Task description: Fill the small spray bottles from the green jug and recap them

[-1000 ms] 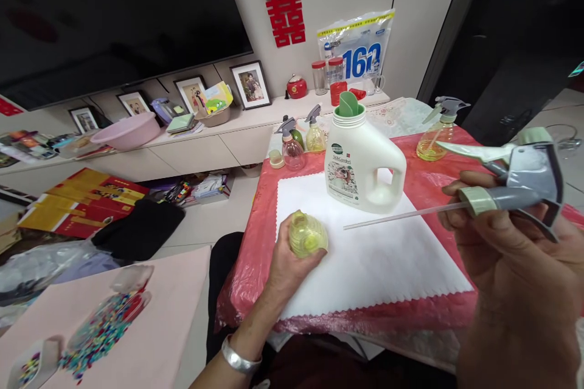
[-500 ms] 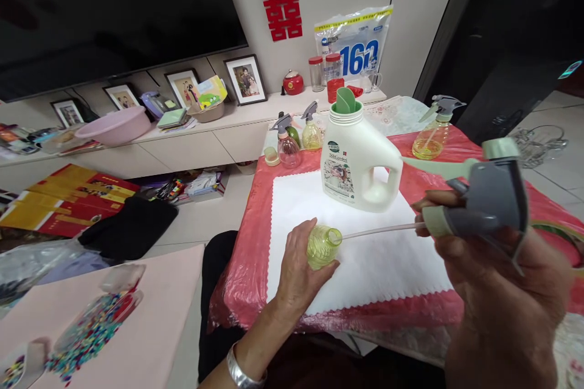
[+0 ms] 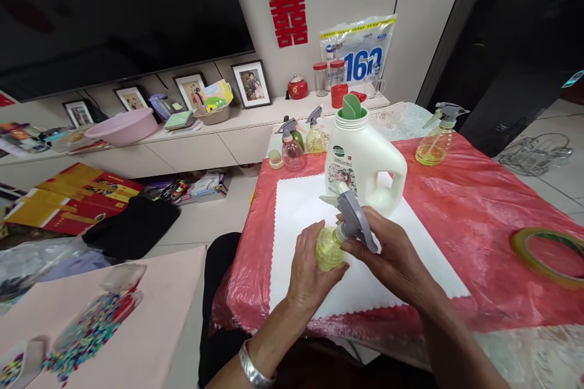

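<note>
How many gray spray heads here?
4: a spray head in the right hand, others on the pink bottle, yellow bottle beside it and far-right bottle. More may be hidden.

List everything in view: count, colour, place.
bottle: 1, yellow, centre
sprayer head: 1, grey, at bottle's neck
jug: 1, white, on sheet
sheet: 1, white, on cover
cover: 1, red, lower right
other spray bottles: 3, pink and yellowish, by cover's far edge
cap: 1, pale green, beside them
tape roll: 1, yellowish, right edge
frames: 4, dark, on cabinet
basin: 1, pink, on cabinet
pot: 1, red, on cabinet
jars: 2, clear, red-lidded, on cabinet
bag: 1, white-blue, behind jars
television: 1, black, upper left
beads: many, mixed, lower left
smaller clutter: uncounted, mixed, left
left grip: 1, bare, around bottle
right grip: 1, bare, on sprayer head
</note>
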### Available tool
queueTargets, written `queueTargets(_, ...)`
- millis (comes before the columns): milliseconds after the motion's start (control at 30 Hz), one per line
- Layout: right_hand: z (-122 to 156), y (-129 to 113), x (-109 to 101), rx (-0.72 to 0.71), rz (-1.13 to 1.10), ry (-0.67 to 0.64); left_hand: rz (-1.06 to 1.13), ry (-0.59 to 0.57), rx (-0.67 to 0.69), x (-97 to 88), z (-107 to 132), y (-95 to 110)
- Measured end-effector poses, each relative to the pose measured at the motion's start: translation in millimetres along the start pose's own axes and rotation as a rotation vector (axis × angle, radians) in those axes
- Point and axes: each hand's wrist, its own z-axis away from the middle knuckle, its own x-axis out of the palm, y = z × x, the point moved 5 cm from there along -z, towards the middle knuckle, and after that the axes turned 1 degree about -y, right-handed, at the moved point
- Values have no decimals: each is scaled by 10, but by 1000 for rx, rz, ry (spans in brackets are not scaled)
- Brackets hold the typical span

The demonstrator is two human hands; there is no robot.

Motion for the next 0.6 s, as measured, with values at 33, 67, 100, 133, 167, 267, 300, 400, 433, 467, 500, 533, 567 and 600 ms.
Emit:
queueTargets(33, -3, 32, 23, 13, -1, -20, 7, 1, -3, 8, -8, 6)
queueTargets(67, -2, 61, 43, 24, -3, -39, 15, 0, -10, 15, -15, 11)
queueTargets(100, 0, 85, 58, 37, -6, -53, 25, -3, -21, 20, -22, 13)
queueTargets(133, 3, 103, 73, 48, -10, -67, 36, -8, -34, 25, -27, 13)
queueTargets(167, 5, 114, 86, 59, -13, -77, 48, -13, -47, 28, -31, 10)
queueTargets(267, -2, 115, 130, 69, -6, -96, 91, -23, -72, 34, -32, -11)
queueTargets(300, -7, 108, 146, 61, 3, -95, 107, -27, -74, 36, -29, -22)
queueTargets(400, -20, 84, 194, 21, 34, -83, 152, -51, -84, 35, -20, -70)
queueTargets(433, -23, 78, 208, 10, 41, -79, 166, -70, -90, 32, -18, -86)
queueTargets(467, -24, 74, 221, 2, 48, -73, 176, -93, -93, 26, -17, -96)
queueTargets(500, -25, 69, 232, -6, 53, -65, 182, -120, -96, 14, -16, -99)
queueTargets(533, -26, 65, 245, -14, 58, -59, 182, -147, -97, -3, -18, -93)
queueTargets(567, -26, 62, 257, -23, 60, -50, 178, -168, -97, -31, -20, -76)
queueTargets(600, -27, 59, 274, -32, 59, -44, 173, -180, -97, -67, -24, -49)
